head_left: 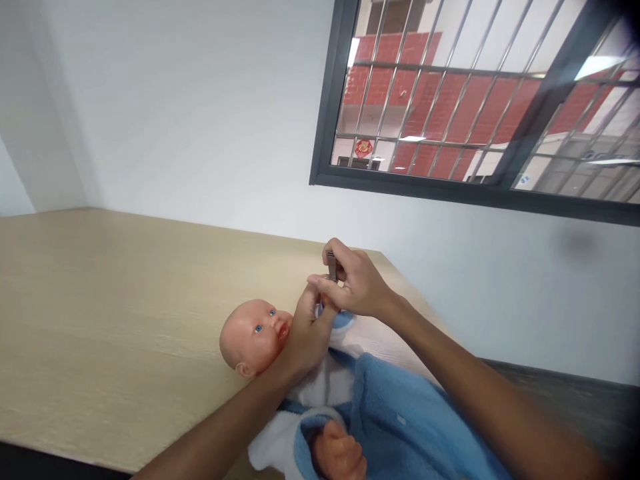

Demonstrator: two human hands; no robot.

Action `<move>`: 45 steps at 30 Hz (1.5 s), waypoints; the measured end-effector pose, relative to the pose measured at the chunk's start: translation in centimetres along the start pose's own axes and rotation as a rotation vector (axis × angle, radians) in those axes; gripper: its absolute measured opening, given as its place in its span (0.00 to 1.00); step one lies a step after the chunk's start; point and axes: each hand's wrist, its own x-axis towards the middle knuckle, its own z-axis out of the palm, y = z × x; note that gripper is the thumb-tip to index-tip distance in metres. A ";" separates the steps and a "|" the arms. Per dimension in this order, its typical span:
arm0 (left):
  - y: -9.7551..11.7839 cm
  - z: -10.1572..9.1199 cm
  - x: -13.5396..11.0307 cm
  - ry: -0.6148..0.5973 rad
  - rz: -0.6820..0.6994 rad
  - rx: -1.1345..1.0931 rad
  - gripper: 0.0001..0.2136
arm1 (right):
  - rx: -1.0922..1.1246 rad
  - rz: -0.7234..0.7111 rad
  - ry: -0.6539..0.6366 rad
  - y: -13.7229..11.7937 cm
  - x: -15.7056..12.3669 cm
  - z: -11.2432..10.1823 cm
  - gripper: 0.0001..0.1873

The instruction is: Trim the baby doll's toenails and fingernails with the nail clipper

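Note:
A baby doll (255, 333) in a blue and white fleece suit (390, 427) lies on its back on the wooden table (100, 320), head to the left. My left hand (307, 330) is closed round the doll's raised far hand, which is mostly hidden. My right hand (353, 283) is closed on a small metal tool (332, 267), perhaps a nail clipper, held right at the doll's hand. The doll's near hand (340, 457) sticks out of its sleeve at the bottom.
The table runs up to a white wall (200, 120). A barred window (475, 100) is set in it at the upper right. The table's right edge (415, 300) drops to a dark floor (575, 407).

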 end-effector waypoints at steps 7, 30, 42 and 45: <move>-0.8 -0.2 0.1 0.020 -0.007 -0.008 0.16 | -0.099 -0.017 -0.018 0.1 -0.1 0.1 0.20; 0.2 0.1 0.1 0.001 0.001 -0.033 0.08 | 0.051 -0.096 0.138 1.1 -0.6 0.8 0.16; 0.7 0.4 0.0 0.018 -0.045 -0.088 0.04 | 0.050 -0.112 0.140 1.7 -0.7 0.7 0.16; 0.8 0.4 0.0 0.021 -0.062 -0.086 0.04 | 0.057 -0.104 0.140 1.9 -0.8 0.8 0.16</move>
